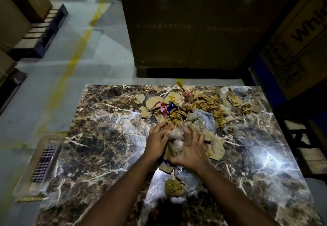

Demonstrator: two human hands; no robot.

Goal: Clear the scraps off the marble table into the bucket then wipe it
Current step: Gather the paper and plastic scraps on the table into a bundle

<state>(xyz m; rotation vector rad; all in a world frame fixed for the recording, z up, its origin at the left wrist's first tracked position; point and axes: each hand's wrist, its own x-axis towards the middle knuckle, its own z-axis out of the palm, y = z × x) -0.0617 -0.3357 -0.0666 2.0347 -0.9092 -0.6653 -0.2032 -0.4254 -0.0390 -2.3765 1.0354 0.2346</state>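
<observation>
A dark marble table (99,137) fills the lower half of the view. Scraps (200,107) of torn cardboard, clear plastic and yellow and red wrappers lie heaped across its far middle and right. My left hand (157,141) and my right hand (190,146) meet at the near edge of the heap, fingers curled round a bundle of plastic and cardboard scraps (175,144) held between them. A crumpled yellowish lump (173,187) lies on the table below my hands. A clear plastic container (38,165) holding a checked cloth stands on the floor at the table's left edge.
Large cardboard boxes (194,22) stand behind the table, and another printed box (300,36) at the right. A dark pallet (46,32) with boxes is at the far left. A yellow line (77,52) runs along the grey floor.
</observation>
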